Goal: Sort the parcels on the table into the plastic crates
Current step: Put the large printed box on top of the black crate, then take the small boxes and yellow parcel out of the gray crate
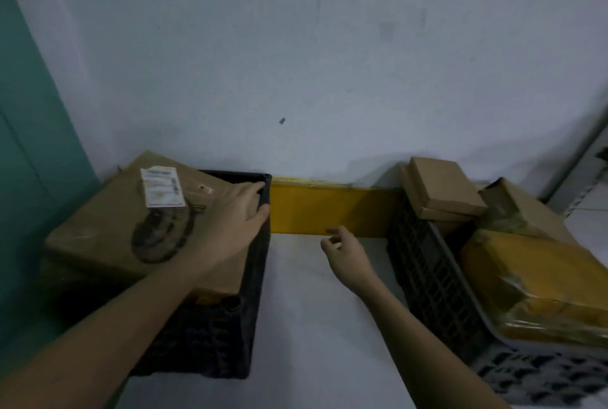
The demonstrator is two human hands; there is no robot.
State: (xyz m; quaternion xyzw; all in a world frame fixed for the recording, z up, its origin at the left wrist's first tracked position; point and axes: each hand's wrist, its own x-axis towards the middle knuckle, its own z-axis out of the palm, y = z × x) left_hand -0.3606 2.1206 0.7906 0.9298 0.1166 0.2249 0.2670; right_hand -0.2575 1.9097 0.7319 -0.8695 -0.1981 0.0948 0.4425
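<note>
Two hands: left hand (241, 211) grips black crate (260, 244); yellow parcel (329, 211) touches right hand (343, 249).

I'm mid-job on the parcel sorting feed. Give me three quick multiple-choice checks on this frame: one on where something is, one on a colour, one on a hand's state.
1. Where does the large labelled cardboard box lie?
A. on top of the black crate
B. on the white table between the crates
C. in the grey crate

2. What colour is the flat parcel standing against the wall between the two crates?
A. green
B. yellow
C. white

3. What is the left hand doing?
A. hanging idle
B. pinching the shipping label
C. gripping the black crate's far corner

Key: 1 A, the box rests across that crate's top. 2 B, its face is plainly yellow. 3 C, the fingers curl over the rim corner, while the right hand hovers near the yellow parcel, holding nothing.
</note>
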